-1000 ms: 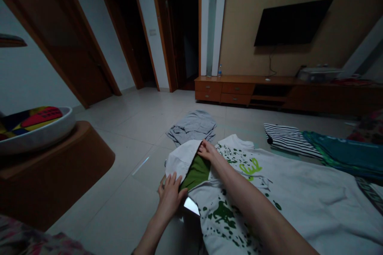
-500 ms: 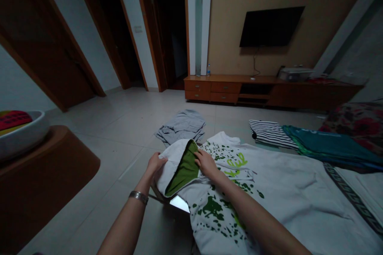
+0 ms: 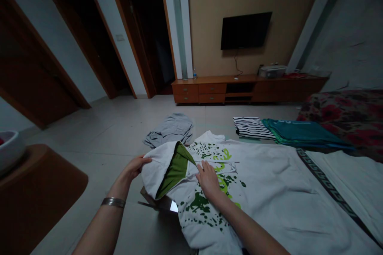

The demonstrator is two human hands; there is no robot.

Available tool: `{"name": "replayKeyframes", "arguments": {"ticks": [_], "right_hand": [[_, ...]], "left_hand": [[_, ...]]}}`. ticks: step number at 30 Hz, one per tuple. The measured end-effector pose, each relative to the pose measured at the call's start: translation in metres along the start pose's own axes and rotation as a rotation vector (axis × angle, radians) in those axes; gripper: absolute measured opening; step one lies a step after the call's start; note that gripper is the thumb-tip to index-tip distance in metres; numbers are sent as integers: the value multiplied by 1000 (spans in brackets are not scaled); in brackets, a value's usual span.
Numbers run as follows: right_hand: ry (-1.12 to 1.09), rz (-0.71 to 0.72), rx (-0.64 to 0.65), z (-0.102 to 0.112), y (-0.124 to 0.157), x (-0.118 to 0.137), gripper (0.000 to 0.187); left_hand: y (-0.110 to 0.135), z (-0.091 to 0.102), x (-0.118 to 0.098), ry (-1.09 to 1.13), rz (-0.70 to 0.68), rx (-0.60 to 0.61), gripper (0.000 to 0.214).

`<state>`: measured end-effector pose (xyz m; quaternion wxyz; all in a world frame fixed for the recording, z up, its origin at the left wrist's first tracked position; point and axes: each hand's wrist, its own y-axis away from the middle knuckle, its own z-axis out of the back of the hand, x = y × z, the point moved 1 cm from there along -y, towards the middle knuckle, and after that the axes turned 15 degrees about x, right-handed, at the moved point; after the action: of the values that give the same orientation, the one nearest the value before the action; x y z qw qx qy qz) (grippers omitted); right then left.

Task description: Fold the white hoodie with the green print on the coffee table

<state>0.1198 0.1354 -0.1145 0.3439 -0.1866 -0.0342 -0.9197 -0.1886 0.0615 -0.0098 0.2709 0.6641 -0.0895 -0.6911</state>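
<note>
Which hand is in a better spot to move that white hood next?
Probably the left hand: it holds the hood's edge, while the right hand lies flat on the hoodie's printed front.

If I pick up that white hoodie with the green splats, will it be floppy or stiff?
Probably floppy: the white hoodie lies in soft wrinkles. The hood seems to fold easily where the left hand holds it, showing its green lining. It's probably fairly light too, though that's harder to tell.

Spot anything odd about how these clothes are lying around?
A crumpled grey garment lies on the bare tile floor, just past the white hoodie with its green splatter print. It looks odd because the striped cloth and teal cloth nearby lie flat and neatly folded.
</note>
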Motion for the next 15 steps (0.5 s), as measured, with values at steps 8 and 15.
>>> {"name": "replayKeyframes", "arguments": {"ticks": [8, 15], "right_hand": [[-135, 21, -95, 34, 34, 4, 46], [-281, 42, -193, 65, 98, -43, 37]], "left_hand": [[32, -48, -56, -160, -124, -102, 30], [22, -72, -70, -416, -119, -161, 29]]}}
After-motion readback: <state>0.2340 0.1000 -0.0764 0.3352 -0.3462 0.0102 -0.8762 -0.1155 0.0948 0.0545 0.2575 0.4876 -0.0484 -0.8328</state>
